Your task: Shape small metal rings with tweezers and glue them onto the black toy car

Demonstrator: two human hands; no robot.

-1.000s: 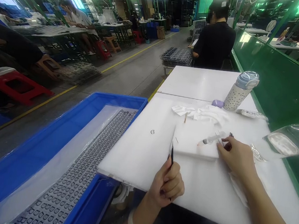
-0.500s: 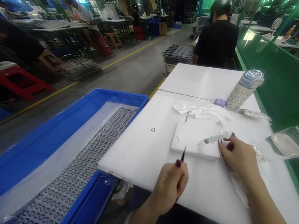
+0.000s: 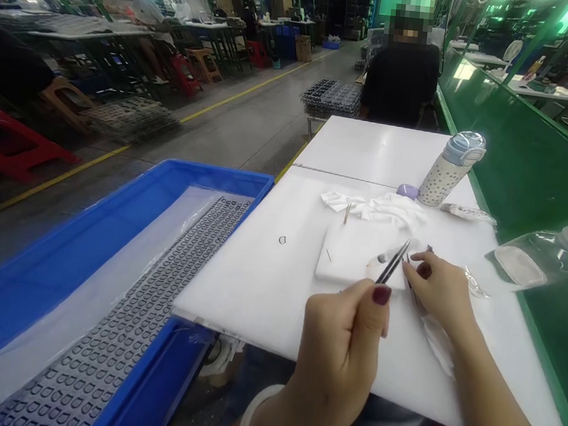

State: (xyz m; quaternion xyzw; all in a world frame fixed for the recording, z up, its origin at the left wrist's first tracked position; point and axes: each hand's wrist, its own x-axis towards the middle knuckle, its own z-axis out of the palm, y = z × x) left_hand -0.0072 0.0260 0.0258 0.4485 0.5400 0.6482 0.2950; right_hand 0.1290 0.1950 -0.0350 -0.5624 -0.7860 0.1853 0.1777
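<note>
Left hand [image 3: 343,353] nearer right hand [image 3: 438,287], clenched on tweezers [image 3: 393,264], right half-curled, hold unclear, parts [image 3: 148,297] in blue bin [image 3: 85,237]

We gripped tweezers [image 3: 389,271] in our left hand [image 3: 339,359] above the bench's [image 3: 237,282] near edge, a blue tray [image 3: 231,181] beside its left edge.

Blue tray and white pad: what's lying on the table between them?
Just one small dark loop lies on the white tabletop between the blue tray and the white pad; the head view shows it.
</note>
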